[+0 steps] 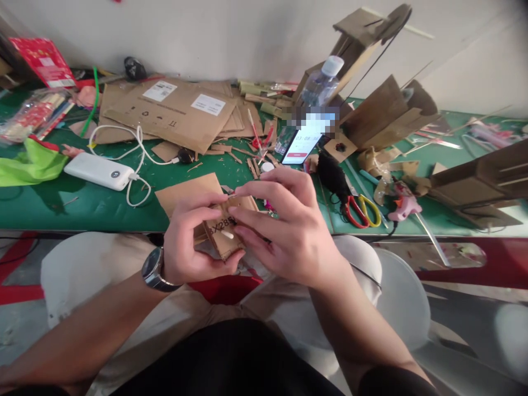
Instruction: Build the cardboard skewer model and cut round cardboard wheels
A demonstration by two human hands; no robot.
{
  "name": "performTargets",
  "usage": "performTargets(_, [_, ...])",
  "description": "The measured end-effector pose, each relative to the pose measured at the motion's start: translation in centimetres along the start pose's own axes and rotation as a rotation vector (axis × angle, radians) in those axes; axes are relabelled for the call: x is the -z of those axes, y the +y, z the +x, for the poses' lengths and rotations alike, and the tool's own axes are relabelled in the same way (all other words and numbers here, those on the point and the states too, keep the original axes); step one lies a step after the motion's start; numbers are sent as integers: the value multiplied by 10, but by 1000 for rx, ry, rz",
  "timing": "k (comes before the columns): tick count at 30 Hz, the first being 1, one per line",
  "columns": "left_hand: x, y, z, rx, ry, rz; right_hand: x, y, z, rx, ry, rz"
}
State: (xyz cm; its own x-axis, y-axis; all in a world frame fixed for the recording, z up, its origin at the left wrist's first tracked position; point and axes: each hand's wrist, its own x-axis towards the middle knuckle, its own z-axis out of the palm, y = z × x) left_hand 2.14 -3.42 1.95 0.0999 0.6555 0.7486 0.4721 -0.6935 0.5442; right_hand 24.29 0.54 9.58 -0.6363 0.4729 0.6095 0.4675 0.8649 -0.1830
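Close to the table's front edge, my left hand (192, 236) grips a small cardboard box (220, 234) from its left side and underneath. Dark printed characters mark the box's face, and a short white stick pokes out of it. My right hand (284, 220) bends over the box from the right, its fingertips against the face and upper edge. Whether those fingers pinch some small part is hidden. Behind the box lies a flat cardboard sheet (185, 195).
On the green table (37, 203) lie a white power bank (99, 171) with a cable, flattened cardboard (173, 113) and scraps. A lit phone (303, 143) leans by a bottle (322, 82). To the right are scissors (363, 212), a pink glue gun (404, 206) and cardboard structures (482, 179).
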Motion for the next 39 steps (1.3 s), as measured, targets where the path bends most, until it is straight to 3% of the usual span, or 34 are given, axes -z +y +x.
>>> performTargets(6, [-1,-1,0,54,5,3,-2,-1,6,34,-7,24])
performTargets(13, [1,-6,0,113,-3,-46,-11,-2,9,-33,-27,31])
performTargets(21, [-1,-2,7,137,57,-72,-3,0,16,-90,-18,53])
performTargets(29, [-2,-5,4,158,37,-112,-5,1,20,-86,-53,18])
performTargets(33, [-1,-5,6,147,49,-107,-6,0,29,-88,2,43])
performTargets(39, [3,-13,11,196,75,-151,1,13,39,-220,163,161])
